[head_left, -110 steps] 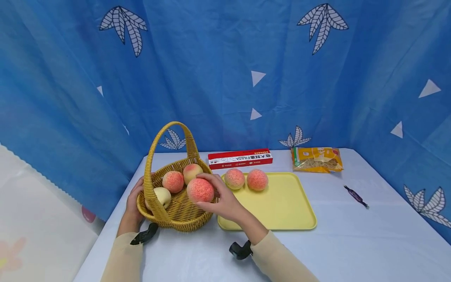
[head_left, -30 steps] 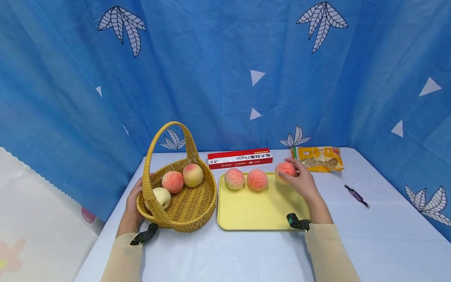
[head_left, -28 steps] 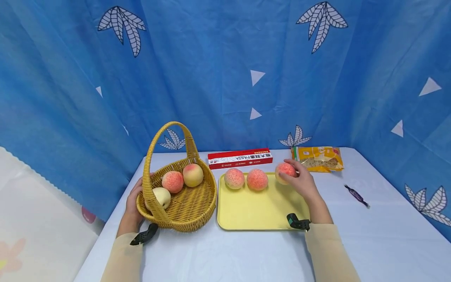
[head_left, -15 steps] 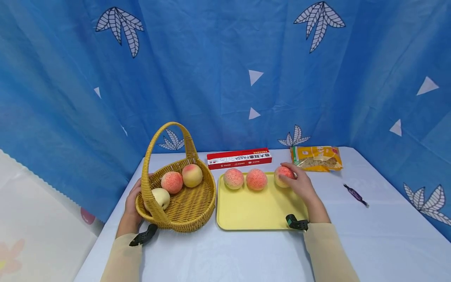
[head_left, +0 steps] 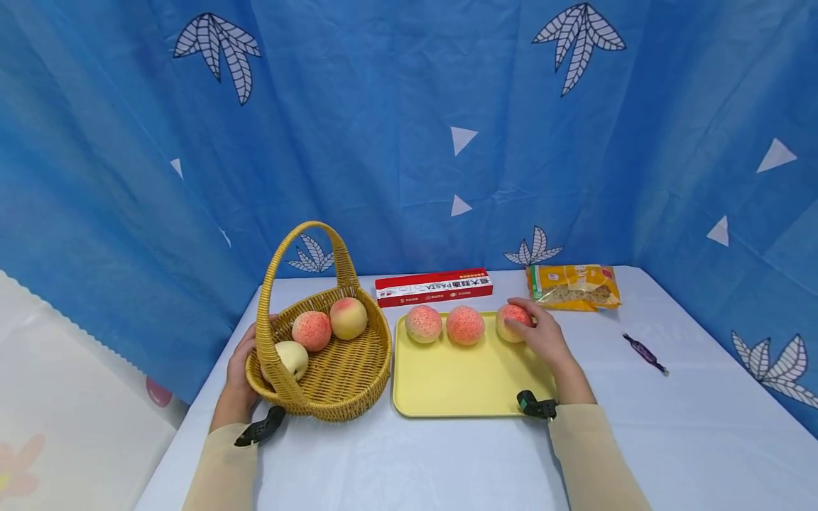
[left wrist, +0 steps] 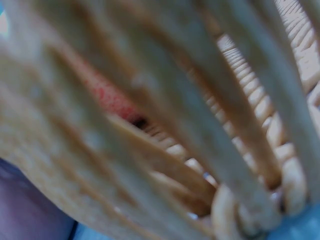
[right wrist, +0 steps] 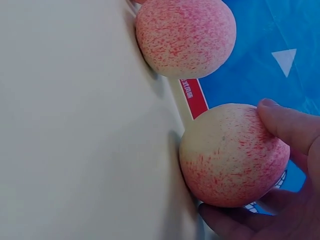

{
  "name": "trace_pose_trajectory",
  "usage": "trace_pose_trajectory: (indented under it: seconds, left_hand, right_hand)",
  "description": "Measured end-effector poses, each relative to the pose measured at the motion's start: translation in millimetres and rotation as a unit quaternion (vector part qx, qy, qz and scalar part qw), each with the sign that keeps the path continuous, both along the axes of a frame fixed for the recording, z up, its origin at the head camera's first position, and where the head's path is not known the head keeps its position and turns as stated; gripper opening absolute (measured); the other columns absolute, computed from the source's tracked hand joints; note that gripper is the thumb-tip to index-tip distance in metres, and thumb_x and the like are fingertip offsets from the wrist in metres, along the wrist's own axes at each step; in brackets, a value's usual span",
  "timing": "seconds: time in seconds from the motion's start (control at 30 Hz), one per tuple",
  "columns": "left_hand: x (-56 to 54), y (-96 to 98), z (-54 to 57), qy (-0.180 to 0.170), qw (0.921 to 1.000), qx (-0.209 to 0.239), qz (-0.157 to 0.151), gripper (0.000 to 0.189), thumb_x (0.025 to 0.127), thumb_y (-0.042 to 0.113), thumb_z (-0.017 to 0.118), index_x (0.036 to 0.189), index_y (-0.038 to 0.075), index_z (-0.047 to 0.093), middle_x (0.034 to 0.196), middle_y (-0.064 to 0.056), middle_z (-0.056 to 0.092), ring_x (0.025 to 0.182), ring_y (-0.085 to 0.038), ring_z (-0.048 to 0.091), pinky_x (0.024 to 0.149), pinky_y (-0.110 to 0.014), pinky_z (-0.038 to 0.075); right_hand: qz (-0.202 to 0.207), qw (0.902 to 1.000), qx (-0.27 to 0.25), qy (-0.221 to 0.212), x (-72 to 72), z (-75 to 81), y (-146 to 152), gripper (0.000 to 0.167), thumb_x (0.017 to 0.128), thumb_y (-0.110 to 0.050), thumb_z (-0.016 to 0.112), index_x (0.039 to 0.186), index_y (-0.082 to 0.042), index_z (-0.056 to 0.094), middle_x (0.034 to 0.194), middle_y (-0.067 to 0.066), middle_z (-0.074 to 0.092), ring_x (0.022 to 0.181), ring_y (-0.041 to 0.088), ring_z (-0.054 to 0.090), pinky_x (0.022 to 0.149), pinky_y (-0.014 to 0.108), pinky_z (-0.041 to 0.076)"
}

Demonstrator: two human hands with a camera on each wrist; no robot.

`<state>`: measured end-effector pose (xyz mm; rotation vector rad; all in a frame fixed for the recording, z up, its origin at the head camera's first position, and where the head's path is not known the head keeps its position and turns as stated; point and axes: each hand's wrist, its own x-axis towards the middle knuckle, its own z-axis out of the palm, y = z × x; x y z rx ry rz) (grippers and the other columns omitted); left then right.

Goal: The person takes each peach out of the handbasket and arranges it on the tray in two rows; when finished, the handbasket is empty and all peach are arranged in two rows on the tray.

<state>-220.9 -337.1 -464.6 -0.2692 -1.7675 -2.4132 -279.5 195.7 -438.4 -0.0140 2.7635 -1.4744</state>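
Observation:
A peach (head_left: 510, 323) sits at the tray's far right, with my right hand (head_left: 542, 332) holding it between thumb and fingers. In the right wrist view the held peach (right wrist: 232, 155) is right at the tray surface. Two more peaches (head_left: 424, 324) (head_left: 466, 326) stand in line to its left on the yellow tray (head_left: 473, 383). My left hand (head_left: 240, 365) grips the left side of the wicker basket (head_left: 348, 376), its fingertips partly hidden behind the handle. Inside the basket are a red peach (head_left: 312, 331), a yellow-red peach (head_left: 348, 319) and a pale yellow fruit (head_left: 292, 359).
Behind the tray lies a red pasta box (head_left: 434, 287). An orange bag of pasta (head_left: 574, 288) is at the back right, and a dark wrapped candy (head_left: 645, 354) lies on the white table (head_left: 671, 440). A blue curtain (head_left: 396, 142) closes off the back.
My right hand has carried a peach from over the basket to the tray's far right and lowered it beside the other two. The left hand has stayed at the basket.

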Motion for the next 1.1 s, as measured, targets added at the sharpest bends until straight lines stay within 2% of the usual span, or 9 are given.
trace_pose_trajectory:
  seconds: [0.3,0.47,0.83,1.1]
  left_hand:
    - [-4.3,-3.0,-4.5,-0.006,1.0000,0.004,0.003,0.047,0.105,0.004,0.022,0.145,0.011,0.046,0.137,0.008,0.052,0.122,-0.011,0.042,0.091,-0.018,0.042]
    - [-4.1,-3.0,-4.9,-0.015,0.9999,0.004,0.006,0.049,0.104,0.004,0.021,0.146,0.011,0.045,0.138,0.009,0.050,0.121,-0.011,0.041,0.089,-0.018,0.042]
    - [-4.2,-2.7,-2.8,-0.023,0.9997,0.007,0.009,0.049,0.104,0.003,0.023,0.148,0.010,0.043,0.138,0.010,0.052,0.125,-0.010,0.041,0.090,-0.016,0.043]
    - [-3.5,-3.7,-3.3,-0.017,0.9998,0.007,0.004,0.049,0.103,0.003,0.023,0.148,0.009,0.043,0.137,0.009,0.053,0.123,-0.010,0.043,0.090,-0.017,0.043]
  right_hand:
    - [0.024,0.9997,0.001,-0.001,-3.4,-4.7,-2.2,0.062,0.099,-0.028,0.060,0.155,-0.020,0.035,0.161,0.018,0.030,0.144,0.042,0.032,0.117,0.060,0.029]
    - [0.032,0.9992,0.018,0.017,-5.4,-8.0,-2.6,0.067,0.097,-0.022,0.064,0.156,-0.018,0.033,0.160,0.020,0.029,0.143,0.043,0.031,0.116,0.062,0.030]
    - [0.012,0.9989,0.037,0.026,-5.8,-8.7,-3.3,0.068,0.094,-0.022,0.068,0.154,-0.017,0.036,0.155,0.023,0.034,0.138,0.043,0.035,0.113,0.061,0.034]
    - [0.001,0.9963,0.060,0.061,-4.2,-4.4,-5.3,0.067,0.093,-0.022,0.070,0.152,-0.015,0.039,0.150,0.026,0.037,0.134,0.045,0.035,0.111,0.063,0.035]
